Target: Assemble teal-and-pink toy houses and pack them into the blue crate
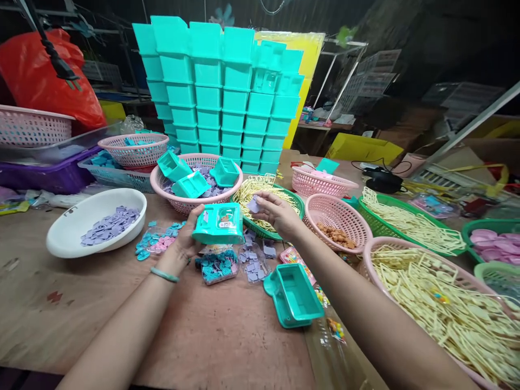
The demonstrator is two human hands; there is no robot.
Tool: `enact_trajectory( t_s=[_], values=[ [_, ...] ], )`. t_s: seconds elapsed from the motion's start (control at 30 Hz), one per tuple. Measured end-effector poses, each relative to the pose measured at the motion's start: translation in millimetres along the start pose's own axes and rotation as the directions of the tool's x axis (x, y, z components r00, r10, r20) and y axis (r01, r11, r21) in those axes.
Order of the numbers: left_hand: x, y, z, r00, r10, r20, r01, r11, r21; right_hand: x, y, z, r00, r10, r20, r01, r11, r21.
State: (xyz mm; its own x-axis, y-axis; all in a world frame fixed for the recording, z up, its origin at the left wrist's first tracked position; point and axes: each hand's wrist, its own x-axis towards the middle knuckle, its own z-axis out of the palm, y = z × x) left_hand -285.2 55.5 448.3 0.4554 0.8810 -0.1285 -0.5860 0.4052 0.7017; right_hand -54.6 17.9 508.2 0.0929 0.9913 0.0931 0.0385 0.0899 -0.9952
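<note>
My left hand (188, 237) is closed around the left end of a teal plastic toy vehicle body (218, 225), tilted above the table. A small brown piece and a white label show on its face. To its right, my right hand (280, 213) pinches a small flat purple plastic piece (254, 205) between thumb and fingers, apart from the body. Under my hands lie a clear bag of teal wheels (218, 266) and a clear bag of purple pieces (254, 264). Nearer to me, a second teal vehicle body (298, 292) rests with its hollow side up.
Stacked teal boxes (209, 97) rise at the back. A white bowl (57, 238) of purple pieces stands left. Pink baskets, one with teal bodies (192, 185), and a green basket (303, 208) of cream parts line the far side. A large pink basket (368, 254) fills the right.
</note>
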Motion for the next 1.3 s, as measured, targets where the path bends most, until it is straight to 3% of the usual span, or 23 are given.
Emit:
enact_trajectory(
  t_s=[0.1,0.2,0.27,0.37,0.43,0.5,0.63,0.73,0.87,0.93,1.03,1.3],
  values=[
    [-15.9,8.2,-4.0,0.992,0.086,-0.087,-0.09,0.995,-0.038,-65.2,-9.3,2.0,0.987,-0.112,0.112,0.143,0.931,-0.337],
    [-55.4,11.4,-7.0,0.968,0.125,-0.217,-0.139,0.989,-0.049,-146.5,20.9,23.4,0.932,-0.171,0.318,0.339,0.719,-0.607],
    [-87.9,4.6,-11.3,0.947,0.12,-0.299,-0.14,0.989,-0.047,-188.4,57.5,40.1,0.936,-0.118,0.333,0.337,0.575,-0.746],
    [-134.9,-19.8,-28.0,0.914,-0.013,-0.405,-0.007,0.999,-0.047,-219.0,104.4,50.0,0.977,-0.041,0.209,0.206,0.428,-0.88],
    [-160.8,-40.7,-45.3,0.873,-0.151,-0.463,0.145,0.988,-0.049,-224.6,117.5,43.9,0.984,-0.034,0.174,0.17,0.46,-0.872],
    [-179.9,-60.6,-62.8,0.844,-0.194,-0.499,0.206,0.978,-0.032,-227.0,118.7,33.8,0.983,-0.046,0.178,0.175,0.527,-0.832],
    [-195.0,-90.6,-76.4,0.865,-0.043,-0.501,0.078,0.996,0.05,-231.5,116.3,26.3,0.989,-0.061,0.136,0.147,0.554,-0.82],
    [-194.1,-104.6,-62.9,0.881,0.067,-0.469,-0.016,0.994,0.111,-229.6,113.7,33.0,0.989,-0.117,0.093,0.143,0.57,-0.809],
    [-190.9,-116.6,-35.8,0.898,0.117,-0.425,-0.026,0.977,0.213,-227.9,85.6,45.6,0.974,-0.208,-0.087,0.102,0.749,-0.655],
    [-189.5,-120.9,-25.4,0.904,0.127,-0.408,-0.019,0.966,0.259,-230.6,68.5,55.0,0.966,-0.246,-0.075,0.161,0.806,-0.569],
    [-187.4,-124.4,-14.8,0.922,0.137,-0.363,-0.021,0.951,0.307,-234.4,58.2,71.4,0.953,-0.303,-0.004,0.257,0.817,-0.515],
    [-185.9,-120.9,-10.0,0.932,0.097,-0.348,0.014,0.953,0.302,-226.9,73.5,82.1,0.954,-0.299,-0.001,0.244,0.78,-0.576]
  ],
)
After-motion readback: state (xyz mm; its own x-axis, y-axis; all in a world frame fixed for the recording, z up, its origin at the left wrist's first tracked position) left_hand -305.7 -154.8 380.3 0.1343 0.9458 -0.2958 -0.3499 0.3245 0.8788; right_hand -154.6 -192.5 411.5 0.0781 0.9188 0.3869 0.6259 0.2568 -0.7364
